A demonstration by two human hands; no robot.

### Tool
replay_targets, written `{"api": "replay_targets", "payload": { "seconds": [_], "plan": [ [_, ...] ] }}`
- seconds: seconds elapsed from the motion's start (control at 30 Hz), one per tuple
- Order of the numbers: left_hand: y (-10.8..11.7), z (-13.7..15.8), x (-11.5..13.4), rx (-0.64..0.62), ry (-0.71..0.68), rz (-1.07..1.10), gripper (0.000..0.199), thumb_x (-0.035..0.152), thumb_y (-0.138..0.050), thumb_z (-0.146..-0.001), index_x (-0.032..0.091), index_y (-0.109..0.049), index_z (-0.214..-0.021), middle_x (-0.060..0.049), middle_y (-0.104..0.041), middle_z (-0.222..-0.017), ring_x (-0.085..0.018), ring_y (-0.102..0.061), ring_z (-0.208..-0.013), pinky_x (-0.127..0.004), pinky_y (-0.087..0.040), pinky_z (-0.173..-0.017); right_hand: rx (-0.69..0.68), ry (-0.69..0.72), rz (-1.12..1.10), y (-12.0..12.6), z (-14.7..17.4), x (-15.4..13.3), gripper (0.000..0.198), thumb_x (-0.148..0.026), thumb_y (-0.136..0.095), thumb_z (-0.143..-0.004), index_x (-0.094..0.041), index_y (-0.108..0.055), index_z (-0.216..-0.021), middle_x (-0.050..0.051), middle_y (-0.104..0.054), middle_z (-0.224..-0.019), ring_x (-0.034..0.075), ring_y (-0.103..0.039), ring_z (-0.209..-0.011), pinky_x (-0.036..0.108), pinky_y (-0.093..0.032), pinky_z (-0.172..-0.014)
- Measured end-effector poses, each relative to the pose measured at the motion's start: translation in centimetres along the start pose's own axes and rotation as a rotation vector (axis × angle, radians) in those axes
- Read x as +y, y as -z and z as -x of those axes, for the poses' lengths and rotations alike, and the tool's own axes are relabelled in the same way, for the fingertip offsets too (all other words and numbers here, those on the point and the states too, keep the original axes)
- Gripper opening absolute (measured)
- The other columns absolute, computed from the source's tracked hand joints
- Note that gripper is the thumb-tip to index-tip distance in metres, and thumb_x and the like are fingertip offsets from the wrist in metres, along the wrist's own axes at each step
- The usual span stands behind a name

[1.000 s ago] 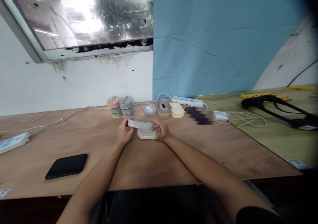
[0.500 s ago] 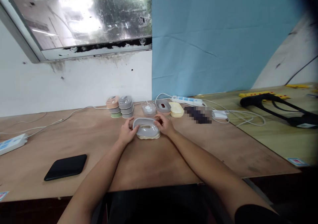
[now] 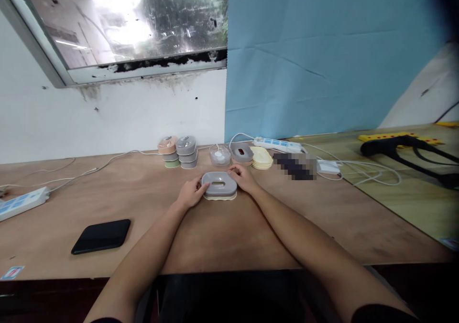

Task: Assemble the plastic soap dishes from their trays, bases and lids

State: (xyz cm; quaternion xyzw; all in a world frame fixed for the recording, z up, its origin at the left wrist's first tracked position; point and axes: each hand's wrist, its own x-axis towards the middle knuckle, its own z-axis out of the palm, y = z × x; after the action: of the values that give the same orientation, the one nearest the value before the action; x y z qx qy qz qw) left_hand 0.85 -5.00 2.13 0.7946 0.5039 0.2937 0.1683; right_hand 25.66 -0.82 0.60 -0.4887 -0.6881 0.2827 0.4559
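Observation:
In front of me a grey oval soap-dish-like tray [image 3: 219, 189] with a slot in its middle lies flat over a wavy-edged cream piece [image 3: 220, 198]. My left hand [image 3: 191, 193] grips its left end, the thumb on the rim and the fingers curled behind. At the far right corner my right hand [image 3: 244, 177] holds the rim between thumb and fingers. Behind it stand a clear-looking dish [image 3: 220, 156], slotted grey trays [image 3: 241, 152] over pinkish ones, and a stack of cream wavy pieces [image 3: 261, 157].
Two stacks of lidded boxes, one peach-topped [image 3: 167, 145] and one grey [image 3: 186, 146], stand near the wall. A black phone-like slab [image 3: 101, 236] lies front left. Power strips [image 3: 278, 145], white cables, a white adapter [image 3: 328, 167] and a black strap-like frame [image 3: 401, 153] lie around.
The grey tray was tilted with its far side raised and now sits flat and level on the cream piece. Both hands came down with it. The view shifted slightly.

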Motion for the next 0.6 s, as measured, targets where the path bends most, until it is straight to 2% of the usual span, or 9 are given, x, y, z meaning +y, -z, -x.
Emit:
{"api": "replay_targets", "payload": {
  "seconds": [0.17, 0.33, 0.47, 0.6],
  "plan": [
    [-0.1, -0.17, 0.04, -0.068, 0.019, -0.111, 0.05, 0.054, -0.037, -0.09, 0.024, -0.057, -0.125, -0.003, -0.067, -0.077, -0.019, -0.061, -0.071, -0.025, -0.039, -0.062, -0.088, 0.002, 0.089, -0.02, 0.06, 0.08, 0.021, -0.037, -0.054, -0.077, -0.02, -0.059, -0.088, -0.005, -0.05, -0.058, 0.012, -0.045, -0.055, 0.024, -0.033, -0.054],
    [-0.21, -0.24, 0.14, -0.085, 0.063, -0.171, 0.048, 0.055, -0.039, -0.089, 0.027, -0.059, -0.123, -0.003, -0.068, -0.082, -0.02, -0.061, -0.075, -0.025, -0.037, -0.061, -0.072, 0.038, 0.158, -0.29, -0.16, 0.32, 0.027, -0.025, -0.052, -0.072, -0.019, -0.06, -0.096, -0.006, -0.048, -0.059, 0.011, -0.044, -0.056, 0.023, -0.033, -0.056],
    [-0.23, -0.24, 0.18, -0.088, 0.078, -0.177, 0.047, 0.055, -0.038, -0.09, 0.028, -0.059, -0.121, -0.003, -0.069, -0.081, -0.02, -0.062, -0.075, -0.025, -0.038, -0.062, -0.157, 0.003, 0.159, -0.28, -0.31, 0.48, 0.021, -0.03, -0.048, -0.076, -0.017, -0.064, -0.08, -0.002, -0.058, -0.067, 0.013, -0.051, -0.063, 0.023, -0.035, -0.059],
    [-0.39, -0.29, -0.03, -0.101, 0.074, -0.181, 0.045, 0.055, -0.036, -0.09, 0.028, -0.063, -0.114, -0.003, -0.069, -0.082, -0.02, -0.062, -0.074, -0.026, -0.038, -0.063, -0.176, -0.02, 0.177, -0.22, -0.52, 0.58, 0.025, -0.032, -0.046, -0.078, -0.016, -0.062, -0.068, -0.002, -0.059, -0.063, 0.013, -0.05, -0.062, 0.023, -0.033, -0.056]
  ]
}}
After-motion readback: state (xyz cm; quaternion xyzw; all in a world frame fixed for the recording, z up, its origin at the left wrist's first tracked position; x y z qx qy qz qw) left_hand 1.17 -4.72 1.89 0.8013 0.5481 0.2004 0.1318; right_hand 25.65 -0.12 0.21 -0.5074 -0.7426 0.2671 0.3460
